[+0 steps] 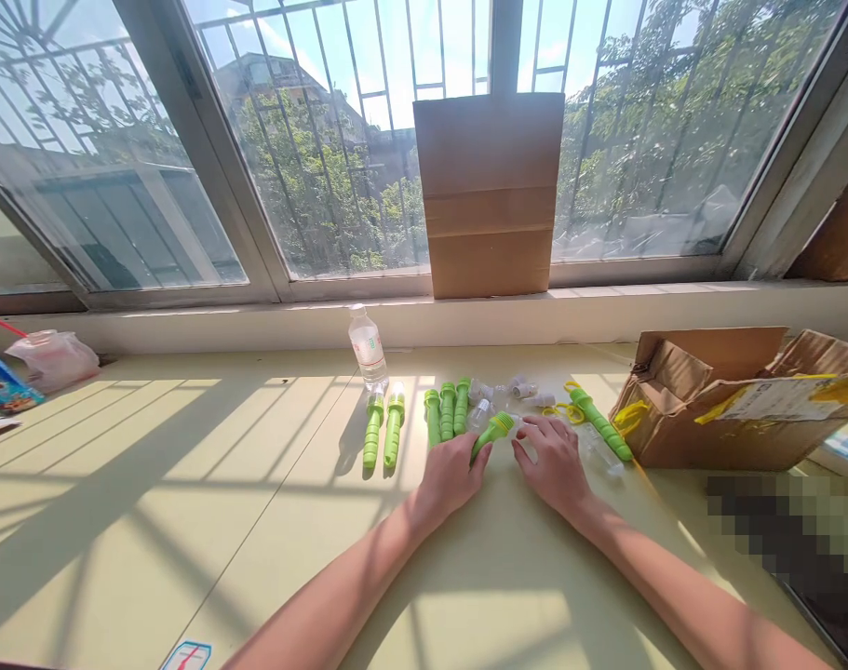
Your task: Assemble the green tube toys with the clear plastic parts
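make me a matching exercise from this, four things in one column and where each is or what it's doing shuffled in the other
1. left hand
2. clear bottle
3. cardboard sheet
4. cardboard box

a. upright at the window
b. right of the right hand
c. holding a green tube
d. just behind two green tubes

1-c, 2-d, 3-a, 4-b

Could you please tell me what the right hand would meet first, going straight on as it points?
Most likely the green tube in the left hand, just ahead of the right hand, though depth is unclear.
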The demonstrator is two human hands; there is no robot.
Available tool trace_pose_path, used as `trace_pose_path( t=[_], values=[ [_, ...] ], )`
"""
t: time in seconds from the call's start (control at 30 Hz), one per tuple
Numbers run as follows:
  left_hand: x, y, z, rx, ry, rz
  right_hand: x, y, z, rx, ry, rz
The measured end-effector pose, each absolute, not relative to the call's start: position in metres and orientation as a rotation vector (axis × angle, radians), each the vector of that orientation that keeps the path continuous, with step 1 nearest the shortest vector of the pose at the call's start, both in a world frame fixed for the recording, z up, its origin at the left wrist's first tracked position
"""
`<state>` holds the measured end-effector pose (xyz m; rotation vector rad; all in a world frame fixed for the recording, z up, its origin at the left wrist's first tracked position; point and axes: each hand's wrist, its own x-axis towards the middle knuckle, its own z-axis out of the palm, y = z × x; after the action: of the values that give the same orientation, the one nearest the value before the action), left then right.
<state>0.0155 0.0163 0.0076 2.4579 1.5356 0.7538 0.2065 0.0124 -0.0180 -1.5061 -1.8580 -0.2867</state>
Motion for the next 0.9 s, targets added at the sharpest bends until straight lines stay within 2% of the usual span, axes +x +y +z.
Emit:
trace_pose_path(
  t=[0.9],
  values=[
    [0.017,0.016,0.005,2.489,1.508,0.758,0.227,0.026,-0.018,-1.538,-1.789,-0.332]
  ],
)
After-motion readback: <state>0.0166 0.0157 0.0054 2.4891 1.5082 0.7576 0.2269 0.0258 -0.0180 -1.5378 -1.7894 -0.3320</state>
